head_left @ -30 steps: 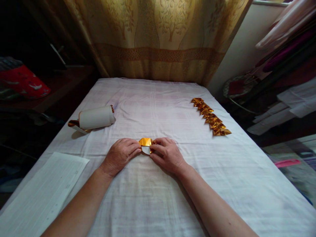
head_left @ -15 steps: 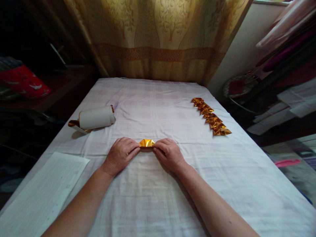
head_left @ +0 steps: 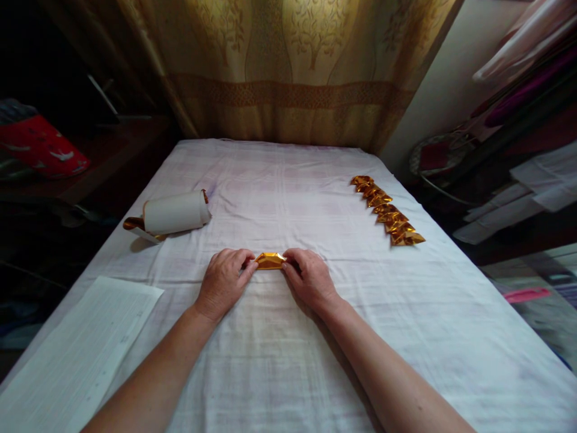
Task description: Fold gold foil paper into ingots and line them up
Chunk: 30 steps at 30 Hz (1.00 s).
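Observation:
A small piece of shiny gold foil paper (head_left: 270, 261), folded into a low boat-like shape, rests at the middle of the cloth-covered surface. My left hand (head_left: 228, 273) pinches its left tip between thumb and fingers. At the opposite tip, my right hand (head_left: 308, 273) holds it in the same way. To the right and farther back, several folded gold foil pieces (head_left: 387, 210) lie nested in a slanting row. A roll of white-backed gold paper (head_left: 175, 214) lies on its side to the left.
White checked cloth (head_left: 270, 373) covers the surface. Printed paper sheets (head_left: 76, 349) lie at the front left. Behind hangs a gold patterned curtain (head_left: 311, 54). A red container (head_left: 45, 144) stands on a side table at left; hanging clothes (head_left: 545, 174) are at right.
The gold piece has tilted between my hands, so a darker, smoother face shows toward me. My left fingers have lifted and curled slightly. The camera view has shifted a little.

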{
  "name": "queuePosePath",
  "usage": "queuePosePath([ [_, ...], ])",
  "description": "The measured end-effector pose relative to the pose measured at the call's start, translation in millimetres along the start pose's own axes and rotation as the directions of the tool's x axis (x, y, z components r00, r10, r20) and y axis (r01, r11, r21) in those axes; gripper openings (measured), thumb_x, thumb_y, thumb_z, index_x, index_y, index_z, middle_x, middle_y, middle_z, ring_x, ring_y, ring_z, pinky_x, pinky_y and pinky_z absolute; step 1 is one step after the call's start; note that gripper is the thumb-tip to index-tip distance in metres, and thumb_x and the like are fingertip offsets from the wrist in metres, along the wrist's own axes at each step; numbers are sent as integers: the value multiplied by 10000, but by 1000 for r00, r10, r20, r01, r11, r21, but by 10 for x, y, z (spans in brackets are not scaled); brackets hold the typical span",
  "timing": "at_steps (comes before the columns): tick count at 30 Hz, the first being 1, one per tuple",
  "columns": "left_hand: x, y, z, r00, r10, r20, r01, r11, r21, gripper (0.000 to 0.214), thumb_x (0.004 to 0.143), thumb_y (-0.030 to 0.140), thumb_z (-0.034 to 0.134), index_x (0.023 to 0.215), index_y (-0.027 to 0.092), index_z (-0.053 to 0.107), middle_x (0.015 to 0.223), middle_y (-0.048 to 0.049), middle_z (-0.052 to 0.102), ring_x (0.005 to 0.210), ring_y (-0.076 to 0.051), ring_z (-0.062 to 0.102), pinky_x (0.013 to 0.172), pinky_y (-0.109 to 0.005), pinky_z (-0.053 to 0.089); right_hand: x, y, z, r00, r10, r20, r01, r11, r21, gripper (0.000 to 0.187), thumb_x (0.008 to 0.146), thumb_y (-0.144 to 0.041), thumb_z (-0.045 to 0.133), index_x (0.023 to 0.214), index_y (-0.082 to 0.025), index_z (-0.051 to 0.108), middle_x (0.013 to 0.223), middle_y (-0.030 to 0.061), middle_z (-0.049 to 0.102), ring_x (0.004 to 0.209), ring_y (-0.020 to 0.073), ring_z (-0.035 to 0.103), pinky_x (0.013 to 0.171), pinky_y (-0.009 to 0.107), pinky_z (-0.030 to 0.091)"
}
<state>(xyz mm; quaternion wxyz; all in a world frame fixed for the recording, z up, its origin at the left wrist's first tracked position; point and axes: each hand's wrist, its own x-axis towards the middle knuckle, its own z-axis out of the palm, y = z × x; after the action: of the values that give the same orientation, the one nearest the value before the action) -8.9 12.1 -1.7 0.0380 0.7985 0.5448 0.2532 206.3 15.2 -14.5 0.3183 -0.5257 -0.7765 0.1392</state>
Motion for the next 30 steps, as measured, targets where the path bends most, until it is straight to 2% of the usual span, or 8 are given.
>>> queuePosePath([
  [6,1,20,16,1000,-29,0,29,1000,8,89,932,293,542,900,229,595,784,-9,676,798,-214,607,751,-352,424,-1,0,2,1000,-5,1,5,1000,-26,70,898,-191,549,899,-217,614,838,40,670,779,201,584,719,306,402],
  [14,-5,13,30,1000,-20,20,19,999,50,76,930,266,564,925,232,631,882,-20,701,851,-220,597,768,-357,415,10,39,32,998,-45,33,45,999,-16,160,939,-174,552,962,-225,702,916,50,692,836,187,612,760,289,431],
  [19,-11,0,41,999,19,42,-23,997,77,196,918,230,591,1060,290,713,912,-16,689,874,-210,590,764,-347,419,15,32,44,998,-53,35,55,997,-51,163,945,-213,579,974,-211,739,888,58,697,817,188,613,742,289,448],
  [25,-8,-8,41,998,35,51,-39,995,95,236,919,221,584,1080,301,738,924,-32,668,880,-206,585,769,-350,432,10,28,33,997,-73,39,79,984,-158,188,945,-246,580,1019,-231,752,914,61,712,825,195,619,754,306,460],
  [28,-5,-7,40,998,32,60,-37,995,97,231,921,227,584,1075,296,741,930,-34,671,879,-207,585,769,-357,435,-4,-4,3,997,-81,15,82,978,-193,233,963,-241,528,1049,-226,744,1002,70,727,890,204,632,799,325,465],
  [30,0,-2,38,998,28,63,-34,994,101,220,920,230,589,1061,292,746,930,-34,675,876,-209,586,767,-360,435,-18,-51,-28,993,-114,11,114,972,-204,291,977,-242,481,1161,-210,705,1166,87,707,1065,227,616,916,363,450],
])
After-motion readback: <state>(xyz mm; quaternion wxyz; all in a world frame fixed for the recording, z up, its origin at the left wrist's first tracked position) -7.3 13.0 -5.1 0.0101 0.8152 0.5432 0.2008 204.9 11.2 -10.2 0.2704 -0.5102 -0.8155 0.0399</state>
